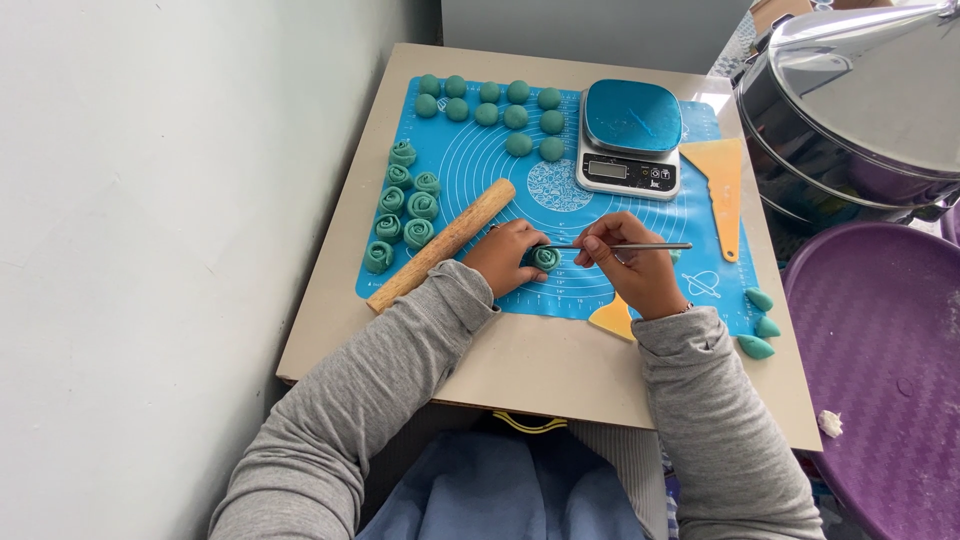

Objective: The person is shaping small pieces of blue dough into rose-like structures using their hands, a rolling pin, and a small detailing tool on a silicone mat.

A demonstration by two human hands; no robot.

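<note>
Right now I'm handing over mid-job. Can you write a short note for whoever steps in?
Left hand: steadies a dough rose on the blue mat.
Right hand: holds a thin metal stick, its tip at the rose.
Done: eight finished roses at the mat's left edge, beside the rolling pin.
Left: eleven plain dough balls at the top; three pointed pieces at the right edge.
Also on the mat: scale, yellow scraper.

Blue silicone mat [470, 170] on worktop [540, 370]; wooden rolling pin [441, 245], kitchen scale [630, 138], yellow scraper [722, 185], green dough balls [500, 110], finished rosettes [405, 205], steel steamer [850, 110], purple tray [880, 350]
</note>
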